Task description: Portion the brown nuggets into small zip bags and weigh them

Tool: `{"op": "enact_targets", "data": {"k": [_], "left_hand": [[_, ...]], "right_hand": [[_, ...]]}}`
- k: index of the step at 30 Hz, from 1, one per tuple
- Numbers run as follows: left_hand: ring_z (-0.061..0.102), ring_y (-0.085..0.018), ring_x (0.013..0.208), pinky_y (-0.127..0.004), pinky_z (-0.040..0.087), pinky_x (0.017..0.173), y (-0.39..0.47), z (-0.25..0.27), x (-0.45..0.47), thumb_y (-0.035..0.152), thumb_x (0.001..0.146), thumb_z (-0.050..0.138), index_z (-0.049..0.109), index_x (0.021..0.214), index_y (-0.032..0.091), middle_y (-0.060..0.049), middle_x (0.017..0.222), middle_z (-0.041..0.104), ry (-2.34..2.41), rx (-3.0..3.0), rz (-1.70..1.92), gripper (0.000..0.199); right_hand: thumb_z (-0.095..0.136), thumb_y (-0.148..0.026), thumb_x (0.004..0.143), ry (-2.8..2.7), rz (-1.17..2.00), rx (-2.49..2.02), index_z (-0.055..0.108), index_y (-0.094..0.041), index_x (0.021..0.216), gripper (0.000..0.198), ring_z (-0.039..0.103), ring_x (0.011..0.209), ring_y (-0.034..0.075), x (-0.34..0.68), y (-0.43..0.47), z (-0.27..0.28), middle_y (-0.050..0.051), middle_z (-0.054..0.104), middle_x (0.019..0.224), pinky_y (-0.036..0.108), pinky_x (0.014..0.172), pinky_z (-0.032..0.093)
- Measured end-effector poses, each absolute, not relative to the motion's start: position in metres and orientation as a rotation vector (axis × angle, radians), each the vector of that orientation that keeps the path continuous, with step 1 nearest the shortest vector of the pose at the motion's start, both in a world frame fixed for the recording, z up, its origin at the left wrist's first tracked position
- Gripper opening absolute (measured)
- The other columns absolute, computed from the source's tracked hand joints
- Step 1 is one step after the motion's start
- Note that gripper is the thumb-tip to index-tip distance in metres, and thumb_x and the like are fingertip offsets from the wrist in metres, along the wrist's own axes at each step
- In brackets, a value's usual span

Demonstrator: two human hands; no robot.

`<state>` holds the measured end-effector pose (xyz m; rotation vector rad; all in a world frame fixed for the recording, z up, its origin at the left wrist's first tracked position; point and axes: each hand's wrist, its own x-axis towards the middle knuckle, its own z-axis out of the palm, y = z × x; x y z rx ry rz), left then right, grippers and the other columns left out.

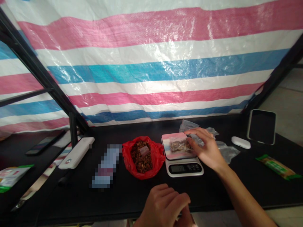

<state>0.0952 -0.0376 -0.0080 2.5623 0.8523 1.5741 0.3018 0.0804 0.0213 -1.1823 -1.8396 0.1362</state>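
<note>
A small clear zip bag of dried brown pieces (177, 145) lies on the platform of a white digital scale (167, 165). My right hand (205, 148) reaches over the scale's right side, thumb by the bag's right end and fingers stretched apart above it. Whether the thumb touches the bag I cannot tell. To the left of the scale, a red plastic bag (126, 157) stands open, filled with brown nut-like pieces and a small clear packet (144, 151). My left hand (165, 203) is curled closed near the table's front edge; the inside of its grip is hidden.
Clear plastic bags (227, 151) lie behind and right of the scale. Further right are a white case (240, 142), an upright dark-screened device (262, 126) and a green snack packet (278, 166). A white oblong device (77, 153) lies left. A striped sheet (151, 72) hangs behind.
</note>
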Motion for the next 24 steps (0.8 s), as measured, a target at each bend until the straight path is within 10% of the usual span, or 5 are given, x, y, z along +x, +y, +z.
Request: {"op": "enact_targets", "data": {"k": [12,18,24], "left_hand": [[0.046,-0.010,0.036,-0.027,0.033,0.045,-0.036,-0.009,0.092,-0.001,0.070,0.046,0.057,0.085,0.019,0.006,0.049,0.055,0.850,2.570,1.557,0.027],[0.045,-0.010,0.037,-0.027,0.032,0.045,-0.038,-0.006,0.087,0.000,0.069,0.047,0.056,0.084,0.019,0.006,0.048,0.054,0.865,2.584,1.598,0.026],[0.044,-0.011,0.036,-0.027,0.032,0.045,-0.040,-0.005,0.082,0.001,0.065,0.048,0.057,0.083,0.019,0.007,0.046,0.053,0.933,2.551,1.617,0.027]], "right_hand": [[0.072,-0.029,0.084,-2.053,0.214,-1.265,0.071,-0.028,0.117,0.033,0.056,0.117,0.033,0.292,0.085,0.013,0.007,0.072,0.114,0.058,0.107,0.037],[0.062,-0.031,0.094,-1.923,0.499,-1.045,0.071,-0.023,0.110,0.020,0.066,0.091,0.023,0.261,0.083,0.025,0.007,0.069,0.100,0.038,0.082,0.054],[0.064,-0.019,0.091,-2.084,0.550,-0.892,0.072,-0.028,0.111,0.023,0.066,0.106,0.023,0.212,0.061,0.031,0.006,0.070,0.111,0.037,0.094,0.054]]}}
